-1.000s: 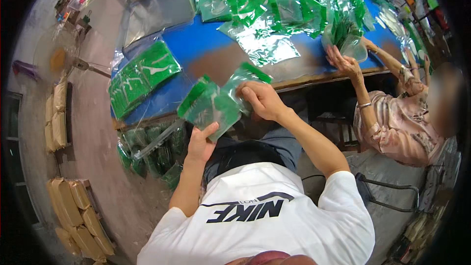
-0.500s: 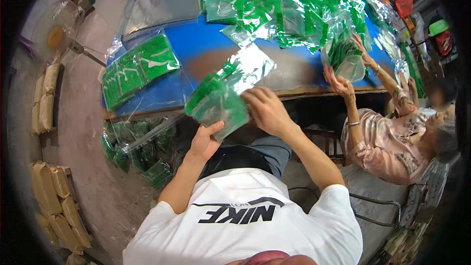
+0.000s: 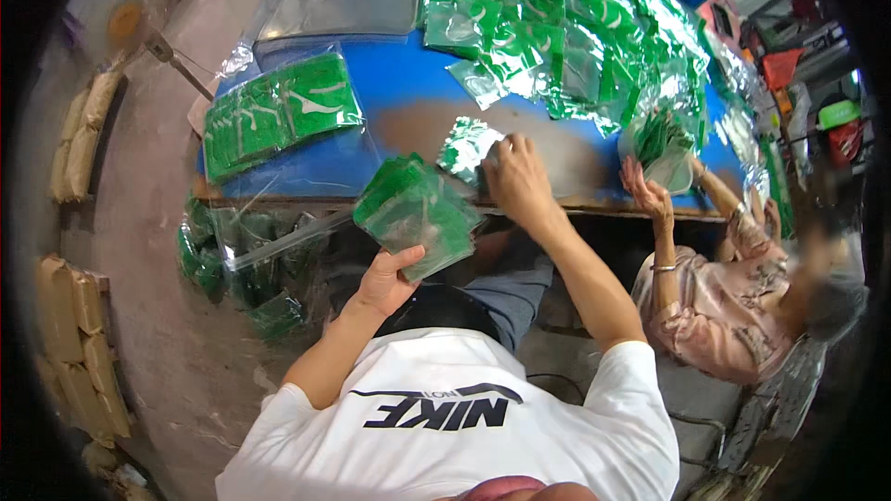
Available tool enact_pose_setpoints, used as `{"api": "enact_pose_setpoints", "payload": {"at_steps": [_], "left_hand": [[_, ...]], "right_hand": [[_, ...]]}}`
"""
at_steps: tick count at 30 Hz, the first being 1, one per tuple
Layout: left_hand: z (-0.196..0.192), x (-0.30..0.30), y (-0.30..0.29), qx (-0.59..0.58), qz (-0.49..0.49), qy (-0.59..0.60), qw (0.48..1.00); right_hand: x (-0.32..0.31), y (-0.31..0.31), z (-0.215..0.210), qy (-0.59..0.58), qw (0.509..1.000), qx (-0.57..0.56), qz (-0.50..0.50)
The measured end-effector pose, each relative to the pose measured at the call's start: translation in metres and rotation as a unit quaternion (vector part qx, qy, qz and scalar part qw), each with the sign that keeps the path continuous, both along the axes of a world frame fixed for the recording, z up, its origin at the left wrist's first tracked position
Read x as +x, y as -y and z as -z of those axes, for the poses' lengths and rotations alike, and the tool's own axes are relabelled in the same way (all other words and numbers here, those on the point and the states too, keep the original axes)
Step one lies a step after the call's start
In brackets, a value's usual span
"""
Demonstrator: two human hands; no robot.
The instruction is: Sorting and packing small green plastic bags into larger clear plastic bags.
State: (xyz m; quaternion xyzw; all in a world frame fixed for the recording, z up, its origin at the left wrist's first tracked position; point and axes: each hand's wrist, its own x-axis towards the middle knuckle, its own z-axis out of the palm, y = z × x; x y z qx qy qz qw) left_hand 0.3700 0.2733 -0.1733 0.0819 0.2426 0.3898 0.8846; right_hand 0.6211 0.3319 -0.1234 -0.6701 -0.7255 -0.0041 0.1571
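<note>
Below, left hand [image 3: 385, 283] grips green packets [image 3: 416, 211] — right hand [image 3: 516, 178] presses a foil packet [image 3: 467, 147].

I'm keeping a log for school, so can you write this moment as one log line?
left hand: holds stack of green packets | right hand: on one shiny packet on blue table | co-worker's hands: hold packets

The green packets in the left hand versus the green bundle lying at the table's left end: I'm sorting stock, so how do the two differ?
The stack of green packets is held up by the left hand at the table's near edge, fanned and loose; the wrapped bundle lies flat on the blue table. The bundle sits inside clear film; the stack shows no outer wrap. The bundle looks wider. Both hold flat green packets.
</note>
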Motion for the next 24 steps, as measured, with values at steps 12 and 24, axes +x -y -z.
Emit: {"api": "enact_pose_setpoints", "payload": {"at_steps": [12,24], "left_hand": [[0.01,0.0,0.003,0.001,-0.026,-0.048,0.998],[0.002,0.006,-0.005,-0.002,-0.032,-0.062,0.998]], "right_hand": [[0.012,-0.039,0.019,-0.108,0.981,0.034,-0.157],[0.038,-0.191,-0.003,-0.207,0.962,0.177,-0.012]]}}
